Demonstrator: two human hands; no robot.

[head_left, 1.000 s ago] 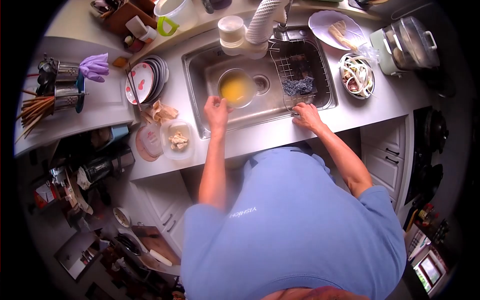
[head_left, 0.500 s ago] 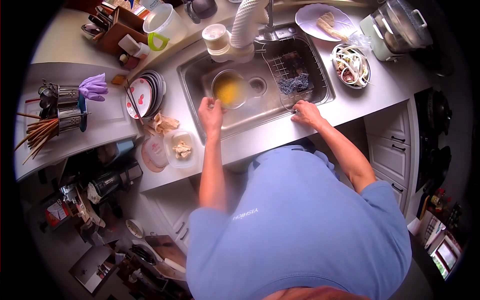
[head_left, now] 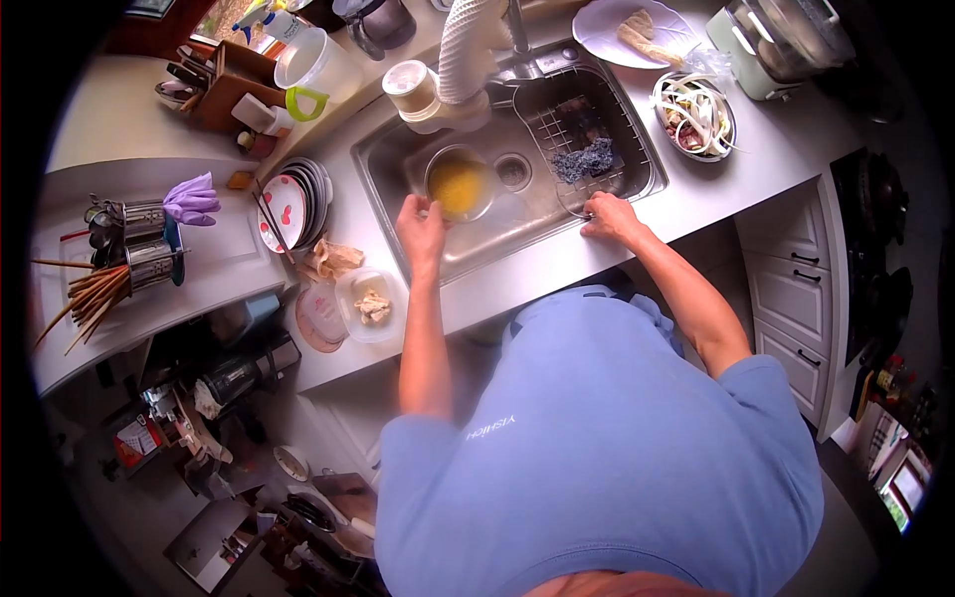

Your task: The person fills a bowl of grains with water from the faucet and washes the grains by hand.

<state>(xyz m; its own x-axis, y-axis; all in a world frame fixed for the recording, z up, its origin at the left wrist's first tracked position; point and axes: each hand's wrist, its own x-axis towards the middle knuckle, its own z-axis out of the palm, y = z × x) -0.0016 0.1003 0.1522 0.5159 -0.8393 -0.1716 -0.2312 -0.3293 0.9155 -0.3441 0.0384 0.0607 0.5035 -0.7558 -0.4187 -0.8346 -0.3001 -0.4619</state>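
My left hand point(head_left: 420, 231) pinches the near rim of a round bowl point(head_left: 459, 186) with yellow liquid, held over the left part of the steel sink point(head_left: 477, 244). The liquid looks blurred. At the sink's front right edge rests my right hand point(head_left: 609, 216), its fingers curled at the rim beside a wire rack point(head_left: 567, 127); whether it grips anything is hidden. A dark bluish mesh scrubber point(head_left: 584, 160) lies on the rack. The drain point(head_left: 512, 172) is right of the bowl.
Left of the sink are stacked plates point(head_left: 284, 214) with chopsticks and a plastic container point(head_left: 371, 306) of pale food. At right are a bowl of sliced vegetables point(head_left: 693, 117), a lilac plate point(head_left: 597, 32) and a pale green steamer point(head_left: 746, 60). A white ribbed hose point(head_left: 466, 50) rises behind the sink.
The whole view has shifted and turned a little. My left hand keeps hold of the bowl, and the yellow liquid's surface looks different. My right hand stays at the sink's front edge.
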